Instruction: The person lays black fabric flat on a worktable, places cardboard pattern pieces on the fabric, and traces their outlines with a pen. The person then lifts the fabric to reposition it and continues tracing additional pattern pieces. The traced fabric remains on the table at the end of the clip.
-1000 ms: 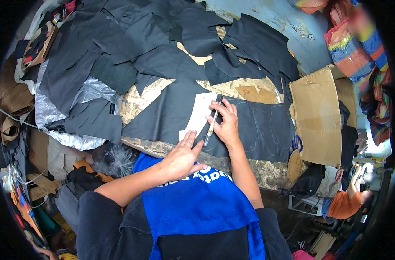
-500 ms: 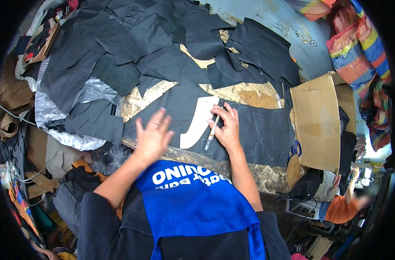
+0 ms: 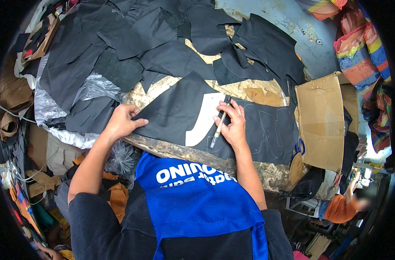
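Note:
A black leather-like sheet lies across the worktable in front of me, with thin pale outlines drawn on its right half. On it rests a white curved pattern piece, wide at the top and sweeping left at the bottom. My right hand is closed around a slim pen with a dark upper end, held slanting beside the pattern's right edge. My left hand is closed on the sheet's left edge, thumb on top and fingers curled; the fingertips are partly hidden.
Loose black pieces pile up at the far side. A cardboard box stands right, near blue-handled scissors. Clear plastic lies left. The worn table edge runs before me. Another person is at far right.
My left hand has moved left from above the sheet and taken hold of its left edge. The right hand still has the pen by the white pattern piece.

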### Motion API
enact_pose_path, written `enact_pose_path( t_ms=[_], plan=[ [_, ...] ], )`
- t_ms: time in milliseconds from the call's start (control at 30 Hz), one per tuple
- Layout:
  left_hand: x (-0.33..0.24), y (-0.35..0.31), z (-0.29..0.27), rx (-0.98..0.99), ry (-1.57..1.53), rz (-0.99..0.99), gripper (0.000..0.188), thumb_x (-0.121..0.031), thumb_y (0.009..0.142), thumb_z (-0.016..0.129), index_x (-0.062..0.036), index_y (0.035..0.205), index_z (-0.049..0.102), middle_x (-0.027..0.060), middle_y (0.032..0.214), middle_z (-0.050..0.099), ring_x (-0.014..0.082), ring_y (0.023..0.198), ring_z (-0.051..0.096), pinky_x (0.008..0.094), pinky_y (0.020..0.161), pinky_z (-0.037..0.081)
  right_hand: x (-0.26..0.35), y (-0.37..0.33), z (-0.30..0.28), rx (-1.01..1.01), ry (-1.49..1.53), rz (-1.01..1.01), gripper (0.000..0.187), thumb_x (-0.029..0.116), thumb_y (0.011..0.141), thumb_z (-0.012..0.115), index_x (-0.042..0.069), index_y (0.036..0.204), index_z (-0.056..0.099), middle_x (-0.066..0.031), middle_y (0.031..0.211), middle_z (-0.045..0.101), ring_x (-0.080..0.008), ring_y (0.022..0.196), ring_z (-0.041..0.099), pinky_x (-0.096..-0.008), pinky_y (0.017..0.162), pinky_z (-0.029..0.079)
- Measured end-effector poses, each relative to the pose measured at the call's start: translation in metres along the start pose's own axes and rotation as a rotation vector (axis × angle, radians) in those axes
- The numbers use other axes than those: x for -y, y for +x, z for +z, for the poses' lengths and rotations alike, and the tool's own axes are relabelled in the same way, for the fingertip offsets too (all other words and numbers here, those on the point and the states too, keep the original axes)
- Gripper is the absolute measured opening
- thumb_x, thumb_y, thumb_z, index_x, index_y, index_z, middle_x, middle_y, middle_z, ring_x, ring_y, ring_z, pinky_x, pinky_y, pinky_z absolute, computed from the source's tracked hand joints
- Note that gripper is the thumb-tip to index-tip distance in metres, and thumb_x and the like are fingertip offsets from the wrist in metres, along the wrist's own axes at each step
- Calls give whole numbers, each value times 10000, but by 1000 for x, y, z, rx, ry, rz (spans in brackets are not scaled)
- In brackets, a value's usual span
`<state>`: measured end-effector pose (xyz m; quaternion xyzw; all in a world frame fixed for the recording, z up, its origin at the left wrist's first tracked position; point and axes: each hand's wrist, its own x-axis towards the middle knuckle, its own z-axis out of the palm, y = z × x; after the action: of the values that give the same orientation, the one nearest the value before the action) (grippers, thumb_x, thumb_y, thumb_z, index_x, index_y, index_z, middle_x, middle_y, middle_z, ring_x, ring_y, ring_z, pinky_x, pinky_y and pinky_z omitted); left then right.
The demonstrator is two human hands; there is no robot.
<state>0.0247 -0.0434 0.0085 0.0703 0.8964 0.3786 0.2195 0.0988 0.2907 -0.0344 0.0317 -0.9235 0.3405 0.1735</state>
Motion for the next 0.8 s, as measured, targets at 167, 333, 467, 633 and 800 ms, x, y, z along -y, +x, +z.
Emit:
enact_pose_path(
  t_ms=[167, 333, 467, 633, 800],
  plan=[
    [14, -2, -16, 150, -517, 0, 183, 20, 719, 726, 14, 878, 635, 16, 791, 635, 68, 708, 569, 220, 655, 470, -1, -1, 0, 11, 21, 11, 306, 219, 703, 741, 122, 979, 652, -50, 1116, 649, -319, 1204, 470, -501, 1039, 261],
    [25, -3, -17, 201, -606, 1, 254, 92, 739, 671, 40, 985, 637, 32, 894, 638, 63, 772, 573, 206, 720, 477, -1, 0, 2, 0, 9, 22, 321, 253, 700, 752, 117, 971, 649, -62, 1103, 653, -327, 1196, 476, -510, 1035, 262],
    [29, -1, -14, 202, -577, 16, 322, 99, 740, 662, 41, 1055, 622, 24, 928, 631, 54, 814, 557, 204, 735, 475, 3, 0, 5, -11, -71, 40, 421, 377, 661, 784, 107, 953, 646, -71, 1091, 656, -329, 1196, 474, -524, 1032, 260],
    [6, -15, -10, 4, -193, 71, 342, 71, 732, 679, 18, 1063, 616, 25, 921, 637, 110, 850, 595, 234, 763, 506, 8, 1, 6, -15, -91, 57, 479, 381, 609, 819, 84, 946, 652, -95, 1080, 662, -333, 1204, 483, -522, 1026, 269],
    [-48, -52, 40, -329, 79, 510, 330, -36, 724, 699, 7, 1041, 615, 168, 987, 606, 328, 933, 590, 385, 838, 483, 9, 1, 4, -17, -90, 60, 484, 353, 595, 835, 80, 953, 656, -101, 1080, 663, -334, 1203, 489, -521, 1026, 276]
  ],
)
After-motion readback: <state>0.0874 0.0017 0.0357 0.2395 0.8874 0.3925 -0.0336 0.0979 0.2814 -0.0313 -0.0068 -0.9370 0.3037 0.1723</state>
